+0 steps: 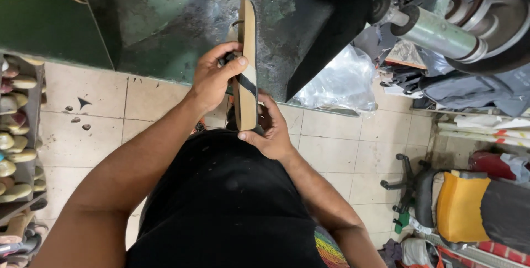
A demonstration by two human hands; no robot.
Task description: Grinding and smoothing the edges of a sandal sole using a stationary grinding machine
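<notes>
Sandal (247, 63) held edge-on in mid-air, straight out in front of the person's black shirt (226, 201) and just before the dark green machine body (165, 19). Only the head view here, looking down. The left hand (212, 80) is closed around the middle of the sandal, thumb pressed on the dark strap (247, 84) that crosses the tan sole. The right hand (273, 130) cups the near end from below, its thumb tip on the sole's edge, fingers curled behind.

By my judgement this is a light thing: a thin, flat sole, probably stiff along its length yet able to flex if bent, with a matte face that should not slip. The strap looks the soft, weak part. The two-point hold, middle and heel end, seems the sensible one, pinching the edges and not the strap alone.

Now packages and colours. A crumpled clear plastic bag (342, 83) sits on the tiled floor (99, 113) at the machine's foot, right of the sandal. Rows of pale shoe pieces fill a rack (19, 130) along the left edge of the floor. A yellow chair back (461, 207) stands at the lower right, with a red package (488, 163) behind it. No label is readable.
</notes>
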